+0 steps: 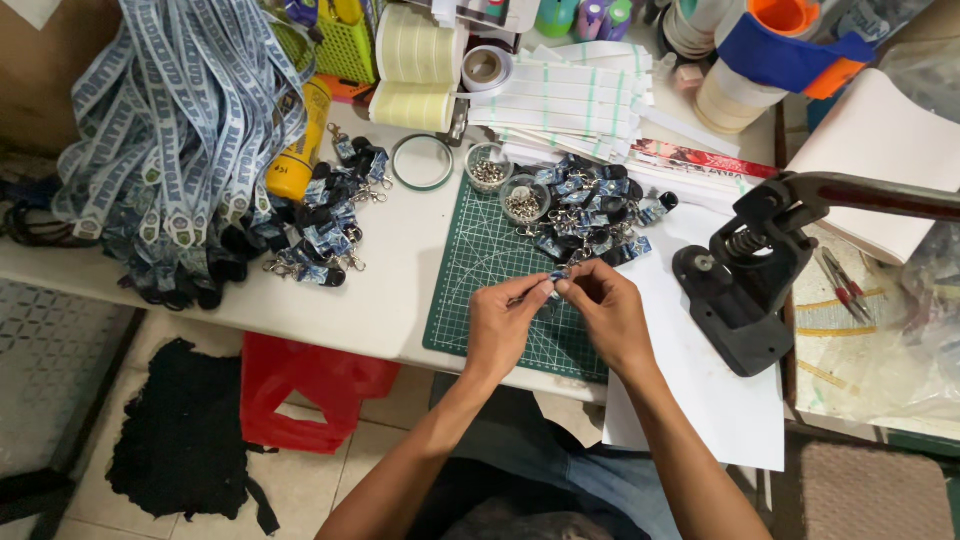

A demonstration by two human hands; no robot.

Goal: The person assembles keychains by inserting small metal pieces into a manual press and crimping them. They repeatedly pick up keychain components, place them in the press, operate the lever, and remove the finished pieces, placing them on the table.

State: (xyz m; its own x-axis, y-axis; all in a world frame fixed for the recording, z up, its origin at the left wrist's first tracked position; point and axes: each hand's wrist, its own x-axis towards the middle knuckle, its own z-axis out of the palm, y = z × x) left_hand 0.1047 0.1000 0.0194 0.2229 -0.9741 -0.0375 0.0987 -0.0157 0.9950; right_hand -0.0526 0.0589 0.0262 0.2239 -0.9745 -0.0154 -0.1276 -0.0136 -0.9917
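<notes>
2 small round clear cups sit at the top edge of the green cutting mat (480,270) — the left cup (488,166) holds small silver metal bits, the right cup (525,199) holds silver clips or rings. a flat clear lid (422,162) lies just left of them on the white table (390,280). a green basket (340,45) stands at the back, contents hard to tell.

the left hand (503,325) and the right hand (610,312) meet over the mat, fingertips pinched together on 1 small blue-and-white lanyard piece (557,276) held between them — both hands are closed on it. just beyond lies a pile of finished lanyard ends (595,210), touching the right cup.

the mat's near edge runs close to the table's front edge, under the wrists. right of the hands a white sheet (700,400) overhangs that edge, and a black hand press (745,275) stands on it, near the right hand. left of the mat is bare tabletop, then another pile of clipped ends (335,215) under a hanging bundle of lanyards (180,130).
</notes>
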